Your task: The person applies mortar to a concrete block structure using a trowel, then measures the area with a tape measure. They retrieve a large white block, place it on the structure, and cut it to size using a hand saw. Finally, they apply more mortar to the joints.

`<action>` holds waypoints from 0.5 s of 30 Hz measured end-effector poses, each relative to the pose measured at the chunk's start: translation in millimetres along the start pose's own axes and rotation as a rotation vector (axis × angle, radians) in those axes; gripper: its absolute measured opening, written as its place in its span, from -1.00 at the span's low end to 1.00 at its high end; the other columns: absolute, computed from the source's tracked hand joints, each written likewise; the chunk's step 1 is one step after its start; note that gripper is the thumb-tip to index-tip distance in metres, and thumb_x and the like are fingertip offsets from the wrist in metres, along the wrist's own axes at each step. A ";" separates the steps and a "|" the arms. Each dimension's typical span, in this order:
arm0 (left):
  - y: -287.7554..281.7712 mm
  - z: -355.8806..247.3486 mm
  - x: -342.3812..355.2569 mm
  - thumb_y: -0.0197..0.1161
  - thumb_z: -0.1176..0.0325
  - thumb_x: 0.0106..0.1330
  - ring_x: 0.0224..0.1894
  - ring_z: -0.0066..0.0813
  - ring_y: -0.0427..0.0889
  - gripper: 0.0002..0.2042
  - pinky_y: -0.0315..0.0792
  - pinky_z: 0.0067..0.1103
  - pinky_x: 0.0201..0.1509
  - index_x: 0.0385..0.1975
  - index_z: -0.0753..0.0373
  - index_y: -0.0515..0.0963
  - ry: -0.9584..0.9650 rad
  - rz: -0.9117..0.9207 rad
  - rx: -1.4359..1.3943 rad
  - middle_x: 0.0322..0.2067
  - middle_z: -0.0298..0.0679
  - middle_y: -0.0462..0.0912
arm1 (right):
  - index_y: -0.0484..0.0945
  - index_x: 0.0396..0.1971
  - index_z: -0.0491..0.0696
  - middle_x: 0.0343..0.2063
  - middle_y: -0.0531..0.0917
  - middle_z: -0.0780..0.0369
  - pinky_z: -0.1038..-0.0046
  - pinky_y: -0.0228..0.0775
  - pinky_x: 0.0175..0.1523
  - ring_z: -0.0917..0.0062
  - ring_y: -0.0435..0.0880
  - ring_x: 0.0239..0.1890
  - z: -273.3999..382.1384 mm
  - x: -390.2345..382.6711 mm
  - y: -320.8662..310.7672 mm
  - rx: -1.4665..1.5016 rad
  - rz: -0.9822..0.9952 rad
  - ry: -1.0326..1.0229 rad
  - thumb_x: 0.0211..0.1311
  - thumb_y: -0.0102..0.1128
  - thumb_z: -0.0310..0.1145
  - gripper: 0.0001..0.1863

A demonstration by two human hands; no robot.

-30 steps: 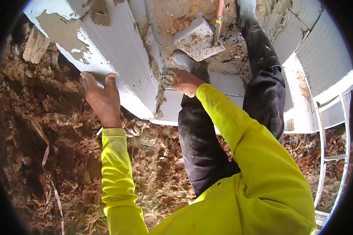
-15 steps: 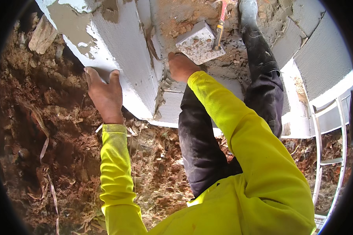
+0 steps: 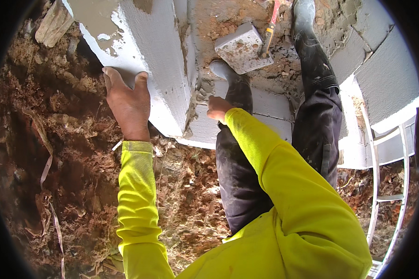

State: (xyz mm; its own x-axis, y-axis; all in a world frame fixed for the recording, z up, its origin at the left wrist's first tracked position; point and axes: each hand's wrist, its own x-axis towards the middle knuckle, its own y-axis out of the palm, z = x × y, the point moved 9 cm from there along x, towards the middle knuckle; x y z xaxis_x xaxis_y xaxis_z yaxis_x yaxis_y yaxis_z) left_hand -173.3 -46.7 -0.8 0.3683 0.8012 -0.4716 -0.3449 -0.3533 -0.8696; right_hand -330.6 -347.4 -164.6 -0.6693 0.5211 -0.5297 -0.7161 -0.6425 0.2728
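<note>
My left hand [image 3: 127, 104] rests against the lower edge of a white block wall [image 3: 160, 69] with patches of grey render, its thumb and fingers apart. My right hand [image 3: 219, 108] is closed beside my leg, near lumpy grey mortar [image 3: 201, 93] at the corner between the wall and a low white block course [image 3: 270, 104]. Whatever it holds, if anything, is hidden. Above it, a loose white block [image 3: 237, 44] speckled with dirt lies on the rough ledge, with a red-and-yellow hammer [image 3: 272, 23] leaning across its right end.
My legs [image 3: 312, 121] in dark trousers and boots extend up the view onto the ledge. A metal ladder [image 3: 388, 197] stands at the lower right against more grey-coated block wall [image 3: 377, 79]. Reddish broken earth [image 3: 70, 162] with debris and strips lies below and left.
My right hand reached up toward the loose block half a second ago and has come back down beside my leg. My left hand sits slightly higher in the picture, still at the wall edge.
</note>
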 end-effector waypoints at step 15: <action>6.2 8.6 -11.7 0.38 0.33 0.18 0.38 0.24 0.14 -0.20 0.13 -0.28 0.44 0.31 0.59 0.07 -0.081 0.056 -0.138 0.30 0.37 0.15 | 0.45 -0.09 -0.12 -0.29 0.67 -0.11 0.10 0.54 -0.06 0.01 0.68 -0.19 -123.6 -408.1 -473.5 -0.436 -1.086 0.694 0.19 0.18 -0.30 -0.67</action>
State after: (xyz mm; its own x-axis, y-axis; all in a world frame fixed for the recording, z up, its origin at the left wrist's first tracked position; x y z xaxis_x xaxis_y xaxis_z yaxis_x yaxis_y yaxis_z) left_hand -187.2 -54.1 0.6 0.2789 0.8126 -0.5117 -0.2394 -0.4572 -0.8565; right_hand 306.1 -325.2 -176.9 0.5161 0.5692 -0.6401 -0.6070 -0.2842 -0.7422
